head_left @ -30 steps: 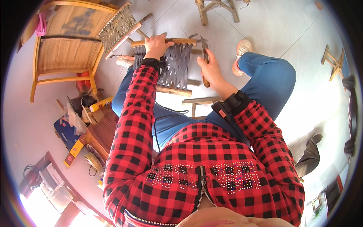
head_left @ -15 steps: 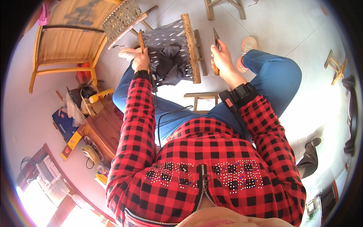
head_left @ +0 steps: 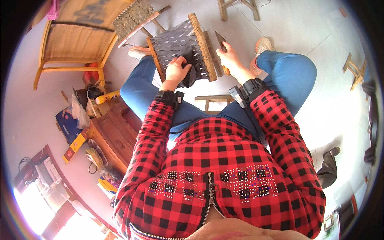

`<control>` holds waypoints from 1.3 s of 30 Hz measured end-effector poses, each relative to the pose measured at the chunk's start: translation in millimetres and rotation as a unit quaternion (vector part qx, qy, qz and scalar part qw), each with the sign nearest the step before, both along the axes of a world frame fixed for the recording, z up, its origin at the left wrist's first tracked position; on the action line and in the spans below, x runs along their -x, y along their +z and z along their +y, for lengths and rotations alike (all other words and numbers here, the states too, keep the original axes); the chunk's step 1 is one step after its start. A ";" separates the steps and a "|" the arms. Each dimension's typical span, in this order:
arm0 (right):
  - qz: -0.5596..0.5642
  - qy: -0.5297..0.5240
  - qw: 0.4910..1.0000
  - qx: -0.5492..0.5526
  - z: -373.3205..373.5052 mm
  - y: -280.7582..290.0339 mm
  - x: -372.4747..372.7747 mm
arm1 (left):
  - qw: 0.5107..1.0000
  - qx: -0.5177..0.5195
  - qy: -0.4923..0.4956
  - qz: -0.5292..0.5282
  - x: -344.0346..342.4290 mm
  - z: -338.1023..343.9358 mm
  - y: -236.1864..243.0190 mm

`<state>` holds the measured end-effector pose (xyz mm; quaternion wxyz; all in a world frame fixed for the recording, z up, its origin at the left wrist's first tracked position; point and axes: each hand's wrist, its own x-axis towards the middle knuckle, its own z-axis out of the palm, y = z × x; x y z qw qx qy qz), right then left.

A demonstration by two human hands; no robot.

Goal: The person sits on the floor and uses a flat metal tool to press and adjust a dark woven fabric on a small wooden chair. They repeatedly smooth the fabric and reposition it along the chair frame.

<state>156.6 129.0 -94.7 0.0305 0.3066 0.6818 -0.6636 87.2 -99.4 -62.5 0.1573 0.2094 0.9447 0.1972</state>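
Note:
A small wooden-framed seat woven with dark grey strips [head_left: 168, 44] stands in front of me between my knees, a bunch of dark fabric [head_left: 192, 74] on it. My left hand [head_left: 177, 71] is closed on this fabric, fingers curled into it near the seat's middle. Just right of the seat, my right hand [head_left: 233, 61] grips a knife [head_left: 220, 39] by its wooden handle, the dark pointed blade angled up and away from me.
Upper left are a yellow wooden chair [head_left: 78, 52] and another woven stool [head_left: 134, 24]. A cluttered brown cabinet [head_left: 116, 138] stands left. Small stool frames are at the top [head_left: 240, 8] and right [head_left: 354, 72]. Another person's dark-trousered leg [head_left: 326, 168] shows lower right.
The seat has been turned, bringing the bunched fabric into view and its rails to left and right. My left hand left the rail for the fabric; the knife stays in my right.

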 end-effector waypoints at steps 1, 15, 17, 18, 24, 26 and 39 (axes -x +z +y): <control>0.004 0.010 0.999 -0.034 -0.5 -3.0 0.4 | 0.999 0.005 0.000 0.039 -0.2 5.0 3.5; -0.100 0.165 0.977 -0.086 -36.9 -24.9 -18.7 | 0.988 -0.096 0.045 0.112 -26.7 38.9 13.1; -0.091 0.174 0.977 -0.083 -36.0 -19.0 -19.6 | 0.993 -0.065 0.053 0.083 -25.6 34.9 8.2; -0.108 0.174 0.975 -0.083 -35.5 -14.7 -19.7 | 0.995 -0.050 0.052 0.064 -25.2 33.2 5.7; -0.159 0.192 0.961 -0.116 -25.5 -2.5 -10.8 | 0.997 -0.032 0.051 0.041 -20.0 20.6 -19.1; -0.156 0.188 0.963 -0.113 -24.4 -0.9 -9.8 | 0.997 -0.022 0.049 0.047 -19.8 18.3 -22.6; -0.127 0.150 0.974 -0.109 -24.8 -2.8 -27.3 | 0.874 -0.370 0.314 -0.004 8.2 29.5 7.2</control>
